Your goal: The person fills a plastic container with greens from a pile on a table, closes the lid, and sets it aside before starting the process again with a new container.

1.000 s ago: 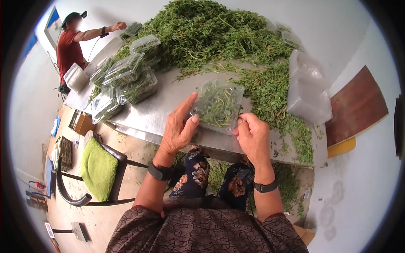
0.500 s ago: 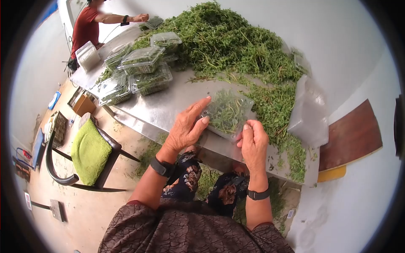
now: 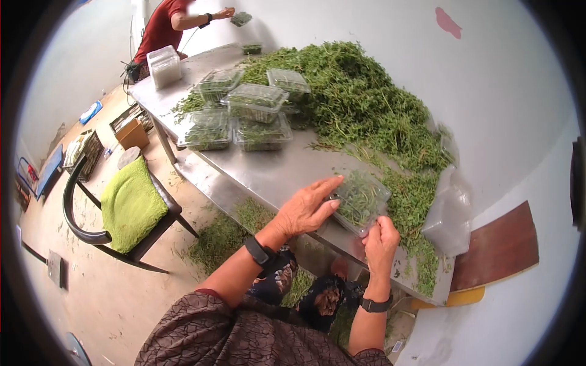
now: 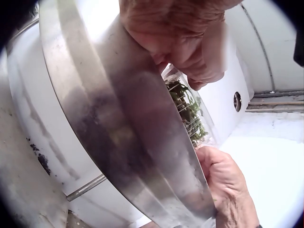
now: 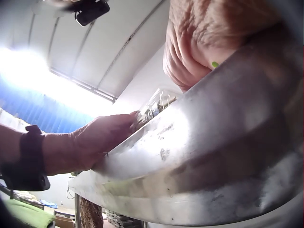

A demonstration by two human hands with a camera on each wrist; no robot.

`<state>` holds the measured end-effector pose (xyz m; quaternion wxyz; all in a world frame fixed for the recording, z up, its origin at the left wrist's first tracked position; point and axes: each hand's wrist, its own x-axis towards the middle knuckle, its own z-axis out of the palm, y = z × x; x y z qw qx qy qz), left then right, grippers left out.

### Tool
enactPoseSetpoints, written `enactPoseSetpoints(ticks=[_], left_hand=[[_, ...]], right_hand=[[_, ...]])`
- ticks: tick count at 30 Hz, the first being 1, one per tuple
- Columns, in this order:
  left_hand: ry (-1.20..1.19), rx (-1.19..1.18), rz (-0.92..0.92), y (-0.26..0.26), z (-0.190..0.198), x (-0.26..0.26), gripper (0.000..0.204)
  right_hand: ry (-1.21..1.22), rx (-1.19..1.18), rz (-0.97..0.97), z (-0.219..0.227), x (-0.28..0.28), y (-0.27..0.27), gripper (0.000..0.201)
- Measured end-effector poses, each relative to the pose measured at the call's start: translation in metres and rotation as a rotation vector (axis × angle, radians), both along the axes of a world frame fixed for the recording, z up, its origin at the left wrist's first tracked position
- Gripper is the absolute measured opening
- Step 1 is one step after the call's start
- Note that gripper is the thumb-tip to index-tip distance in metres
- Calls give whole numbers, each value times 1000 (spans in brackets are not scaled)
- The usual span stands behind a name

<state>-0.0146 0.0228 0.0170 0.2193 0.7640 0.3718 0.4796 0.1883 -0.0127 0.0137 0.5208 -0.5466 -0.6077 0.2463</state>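
Note:
A clear plastic clamshell box [image 3: 361, 198] of leafy green stems rests near the front edge of the metal table, its lid over the greens. At its left side my left hand [image 3: 307, 207] touches the edge with straight fingers, thumb spread apart. My right hand [image 3: 381, 241] pinches the near right corner between thumb and curled fingers. The left wrist view shows the box's side with greens [image 4: 187, 111] between both hands, partly behind the table edge [image 4: 118, 104]. That edge hides most of the box in the right wrist view too.
A large heap of greens [image 3: 354, 91] covers the table's back and right. Several filled boxes [image 3: 255, 100] are stacked at the left. Nested clear containers [image 3: 448, 213] stand at the right end. Across the table a person in red [image 3: 160, 30] reaches out. A chair [image 3: 135, 204] stands left.
The head view has turned left, so the table and stacked boxes appear farther right and lower. Both hands keep nearly the same placement on the box.

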Motion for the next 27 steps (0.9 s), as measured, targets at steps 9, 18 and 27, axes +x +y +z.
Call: enactPoseSetpoints(ticks=[9,18,27], left_hand=[[-17,40,23,-2,-1,1,49],[-66,61,11,2,-3,2,50],[-81,-22,12,3,-2,2,46]], right_hand=[[2,-12,-50,2,-3,-2,12],[-158,66,-128,-11,1,3,12],[-187,74,-142,-7,-2,0,10]])
